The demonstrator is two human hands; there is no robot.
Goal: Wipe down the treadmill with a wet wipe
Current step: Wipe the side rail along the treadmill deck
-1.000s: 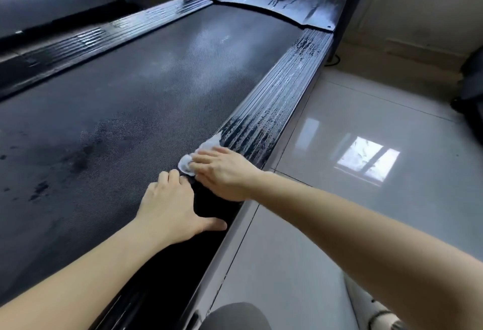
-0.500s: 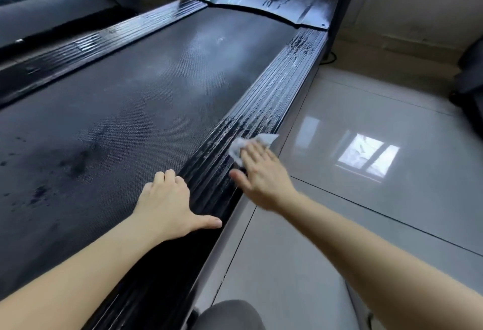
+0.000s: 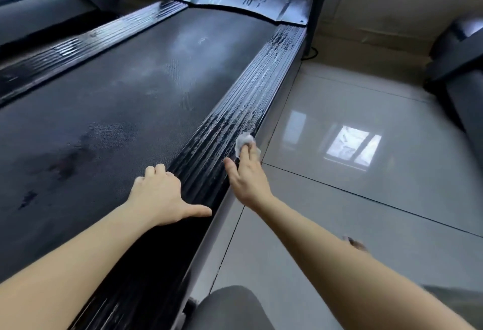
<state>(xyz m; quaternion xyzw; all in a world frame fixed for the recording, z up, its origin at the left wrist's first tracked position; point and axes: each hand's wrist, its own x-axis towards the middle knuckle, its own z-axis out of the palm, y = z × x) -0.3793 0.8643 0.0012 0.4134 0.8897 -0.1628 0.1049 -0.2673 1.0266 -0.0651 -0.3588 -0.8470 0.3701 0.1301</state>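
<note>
**Your wiping hand has crossed to the outer edge of the rail**

Since one second ago, your right hand (image 3: 248, 175) has slid the wet wipe (image 3: 243, 140) away from the belt side. It went across the ribs to the outer edge of the side rail (image 3: 261, 89), a little higher in the frame.

The treadmill (image 3: 183, 49) fills the left and centre. Its belt (image 3: 117, 99) shows dull damp patches. The side rail runs from the bottom centre to the upper right and is streaked wet above the wipe.

Your left hand (image 3: 159, 196) lies spread at the centre, where belt and rail meet, with the thumb out and holding nothing. The fingers of the right hand are straight and press the wipe down on the rail; they pinch nothing. The wipe is bunched small and partly hangs over the rail's edge.

I think you do well to open it wider, keep the pressure even, and pull long strokes along the ribs. Cross strokes seem to leave streaks in the grooves.
</note>
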